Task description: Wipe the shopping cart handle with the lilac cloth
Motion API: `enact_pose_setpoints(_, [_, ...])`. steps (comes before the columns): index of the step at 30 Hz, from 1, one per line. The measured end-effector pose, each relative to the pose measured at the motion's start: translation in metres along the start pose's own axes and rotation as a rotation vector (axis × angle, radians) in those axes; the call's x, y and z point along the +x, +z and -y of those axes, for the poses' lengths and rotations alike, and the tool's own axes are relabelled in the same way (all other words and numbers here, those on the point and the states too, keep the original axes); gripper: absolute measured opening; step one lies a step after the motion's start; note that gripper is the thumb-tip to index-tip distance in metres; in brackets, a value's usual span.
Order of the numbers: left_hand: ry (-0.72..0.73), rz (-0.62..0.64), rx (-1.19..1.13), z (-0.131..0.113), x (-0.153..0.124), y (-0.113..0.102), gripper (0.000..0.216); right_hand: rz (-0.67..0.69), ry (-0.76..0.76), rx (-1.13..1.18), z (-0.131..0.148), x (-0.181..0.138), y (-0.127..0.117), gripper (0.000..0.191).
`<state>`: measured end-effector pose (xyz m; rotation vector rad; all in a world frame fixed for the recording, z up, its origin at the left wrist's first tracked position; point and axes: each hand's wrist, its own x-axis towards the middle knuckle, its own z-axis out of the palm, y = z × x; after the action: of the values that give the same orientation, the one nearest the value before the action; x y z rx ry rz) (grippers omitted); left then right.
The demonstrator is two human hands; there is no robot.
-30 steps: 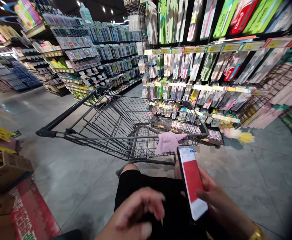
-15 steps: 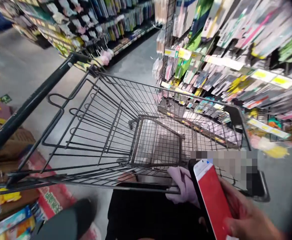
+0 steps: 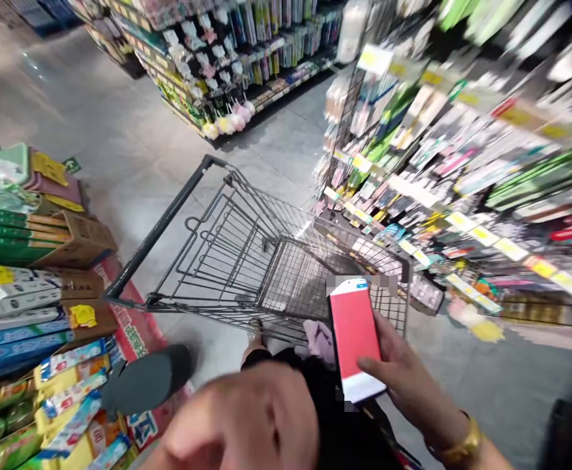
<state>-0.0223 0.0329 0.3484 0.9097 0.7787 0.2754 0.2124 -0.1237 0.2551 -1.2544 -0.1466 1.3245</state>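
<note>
My right hand (image 3: 403,369) holds a smartphone (image 3: 357,333) upright, its screen mostly red with a white band at the bottom. The thumb lies over the screen's right side. A gold-coloured band (image 3: 466,444) circles that wrist. Close to the camera at the bottom, my left hand (image 3: 251,418) is blurred, with its fingers curled in; whatever it may hold is hidden. Beyond both hands stands a dark metal shopping cart (image 3: 227,261), its handle (image 3: 158,228) toward the left. Just left of the phone, a lilac cloth (image 3: 319,341) is at the cart's near side.
Racks of hanging packaged goods (image 3: 442,176) line the right. Another stocked shelf (image 3: 251,59) stands at the back. Boxes (image 3: 80,238) and snack packs (image 3: 70,405) are stacked at left, near a dark grey rounded object (image 3: 151,378). Grey floor (image 3: 129,150) runs between.
My left hand has come into view at the bottom. The phone sits further left and more upright in the picture. The cart looks smaller and more of the left stacks shows.
</note>
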Motion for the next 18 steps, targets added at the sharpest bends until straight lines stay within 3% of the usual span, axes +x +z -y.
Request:
enact_pose_setpoints(5, [0.147,-0.191,-0.198,0.026,0.023,0.084,0.046,0.102,-0.112,-0.12,0.041,-0.026,0.003,0.079])
enact_pose_setpoints(10, [-0.002,0.007,-0.582,0.063,0.017,0.127,0.072,0.294,-0.191,-0.274,0.047,-0.042,0.01,0.077])
enact_pose_setpoints(14, [-0.002,0.008,-0.782,0.081,0.003,0.136,0.08,0.384,-0.168,-0.561,0.029,-0.039,0.012,0.076])
enact_pose_setpoints(18, [0.071,-0.052,-0.889,0.094,-0.005,0.113,0.08,0.469,-0.173,-0.838,0.012,-0.022,0.029,0.076])
